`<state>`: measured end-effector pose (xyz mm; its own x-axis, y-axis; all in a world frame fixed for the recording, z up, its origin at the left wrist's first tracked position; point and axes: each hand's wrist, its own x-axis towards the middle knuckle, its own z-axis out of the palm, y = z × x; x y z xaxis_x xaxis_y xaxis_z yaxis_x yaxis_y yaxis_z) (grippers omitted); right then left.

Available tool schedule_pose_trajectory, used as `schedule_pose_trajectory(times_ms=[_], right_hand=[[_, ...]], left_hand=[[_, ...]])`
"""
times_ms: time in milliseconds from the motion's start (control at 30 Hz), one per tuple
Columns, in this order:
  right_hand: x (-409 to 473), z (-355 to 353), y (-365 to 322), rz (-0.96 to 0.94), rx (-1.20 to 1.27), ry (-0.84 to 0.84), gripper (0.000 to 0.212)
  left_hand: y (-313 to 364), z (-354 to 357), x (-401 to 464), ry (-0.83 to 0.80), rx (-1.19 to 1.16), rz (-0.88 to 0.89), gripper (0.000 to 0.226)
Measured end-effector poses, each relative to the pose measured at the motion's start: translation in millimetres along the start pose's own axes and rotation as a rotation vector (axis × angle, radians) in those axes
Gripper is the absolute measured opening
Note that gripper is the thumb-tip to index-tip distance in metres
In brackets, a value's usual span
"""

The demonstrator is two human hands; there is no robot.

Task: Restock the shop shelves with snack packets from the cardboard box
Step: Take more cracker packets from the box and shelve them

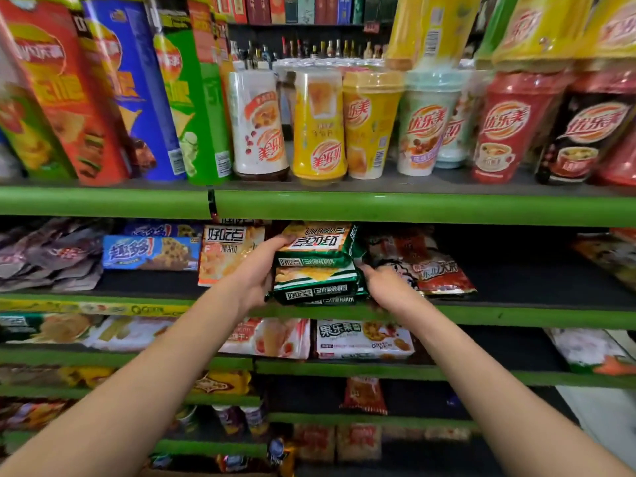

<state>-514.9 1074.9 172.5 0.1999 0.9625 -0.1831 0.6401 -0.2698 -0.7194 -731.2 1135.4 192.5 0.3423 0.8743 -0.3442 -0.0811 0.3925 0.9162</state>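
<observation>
A stack of green snack packets (pixel 318 266) sits at the front of the second shelf (pixel 516 316), in the middle of the view. My left hand (pixel 256 270) grips the stack's left side, thumb on the top packet. My right hand (pixel 387 287) presses against its right side, fingers at the lower packets. An orange packet of the same brand (pixel 227 253) stands just left of the stack. A red packet (pixel 433 270) lies to its right. The cardboard box is only a sliver at the bottom edge (pixel 206 473).
The upper shelf (pixel 103 201) holds tall crisp tubes (pixel 137 91) and milk-tea cups (pixel 371 122). A blue biscuit box (pixel 151 253) lies left on the second shelf, with dark bare shelf at far right. Lower shelves carry more packets (pixel 364 339).
</observation>
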Motion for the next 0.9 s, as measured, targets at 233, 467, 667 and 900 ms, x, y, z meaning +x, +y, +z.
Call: schedule_pose_trajectory(times_ms=[233, 467, 667, 900], right_hand=[[32.6, -12.2, -10.1, -0.112, -0.527, -0.015, 0.028], [65.9, -39.7, 12.9, -0.197, -0.674, -0.030, 0.045], [78.8, -77.8, 59.5, -0.126, -0.746, -0.068, 0.052], [69.1, -159.6, 128.0, 0.025, -0.764, 0.085, 0.022]], left_hand=[[3.3, 4.2, 22.4, 0.079, 0.049, 0.004, 0.024], [8.6, 19.9, 30.8, 0.165, 0.029, -0.016, 0.024], [-1.8, 55.0, 44.0, 0.165, -0.021, 0.053, 0.020], [-14.8, 130.9, 62.2, 0.042, -0.027, -0.037, 0.040]])
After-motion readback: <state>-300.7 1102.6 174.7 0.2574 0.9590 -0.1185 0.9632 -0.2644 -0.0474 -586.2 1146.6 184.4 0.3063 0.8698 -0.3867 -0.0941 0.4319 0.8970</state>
